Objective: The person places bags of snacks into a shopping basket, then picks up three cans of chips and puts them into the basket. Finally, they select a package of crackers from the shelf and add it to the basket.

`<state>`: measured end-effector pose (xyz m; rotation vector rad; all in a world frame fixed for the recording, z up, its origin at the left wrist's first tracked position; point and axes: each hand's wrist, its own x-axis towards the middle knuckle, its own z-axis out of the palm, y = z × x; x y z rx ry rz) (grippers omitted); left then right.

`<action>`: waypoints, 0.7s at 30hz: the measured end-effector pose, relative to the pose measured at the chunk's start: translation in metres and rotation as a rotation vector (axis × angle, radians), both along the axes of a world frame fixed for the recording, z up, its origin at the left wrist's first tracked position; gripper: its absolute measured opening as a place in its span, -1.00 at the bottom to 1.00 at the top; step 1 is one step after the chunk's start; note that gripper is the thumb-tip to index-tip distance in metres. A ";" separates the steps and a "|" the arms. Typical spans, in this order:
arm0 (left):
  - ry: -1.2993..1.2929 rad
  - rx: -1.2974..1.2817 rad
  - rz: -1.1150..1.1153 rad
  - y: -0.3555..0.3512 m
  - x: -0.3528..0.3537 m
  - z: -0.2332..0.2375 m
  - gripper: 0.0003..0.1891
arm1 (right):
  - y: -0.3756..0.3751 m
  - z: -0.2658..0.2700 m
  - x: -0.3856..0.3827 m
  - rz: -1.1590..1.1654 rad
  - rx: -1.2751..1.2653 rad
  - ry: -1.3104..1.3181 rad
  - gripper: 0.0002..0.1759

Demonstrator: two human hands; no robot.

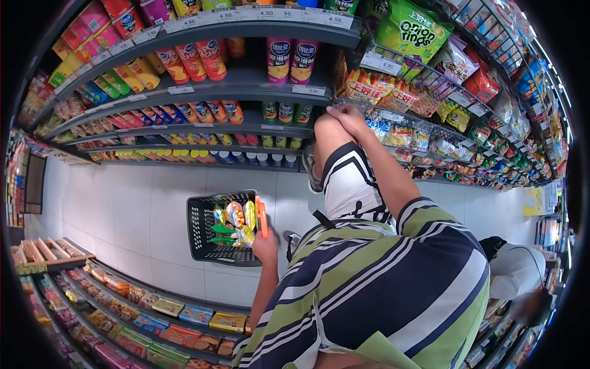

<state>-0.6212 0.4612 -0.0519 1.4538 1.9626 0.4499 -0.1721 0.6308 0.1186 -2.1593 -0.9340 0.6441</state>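
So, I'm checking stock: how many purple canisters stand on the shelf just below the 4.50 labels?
2: the left purple canister and the right purple canister, side by side at right on the shelf. More may hide behind.

Beside the left hand [265, 247], the basket [195, 230] appears matt, perforated plastic; its gripped handle [262, 215] is smooth plastic. Packets [235, 213] inside show glossy film. Right of the right hand [349, 120], the wire rack [409, 66] looks metal.

Dark, stocked shelves [258, 93] flank a pale tiled floor [150, 200].
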 end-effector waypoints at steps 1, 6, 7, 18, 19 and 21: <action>0.001 0.004 -0.003 -0.001 0.000 0.000 -0.60 | 0.001 0.003 0.003 0.021 -0.043 -0.020 -0.18; 0.034 -0.010 0.006 -0.001 0.004 0.003 -0.59 | 0.000 -0.004 0.017 -0.033 -0.100 -0.083 -0.06; 0.047 -0.007 0.006 -0.001 0.004 0.003 -0.59 | 0.000 -0.007 0.015 -0.046 -0.079 -0.057 -0.06; 0.056 -0.047 0.004 0.000 0.004 0.004 -0.58 | -0.001 0.022 -0.004 0.009 -0.066 0.158 -0.13; 0.060 -0.053 0.009 0.000 0.005 0.004 -0.58 | -0.001 0.021 0.000 -0.006 -0.090 0.125 -0.09; 0.052 -0.028 0.011 0.000 0.006 0.002 -0.58 | 0.001 0.015 0.006 -0.032 -0.138 0.061 0.02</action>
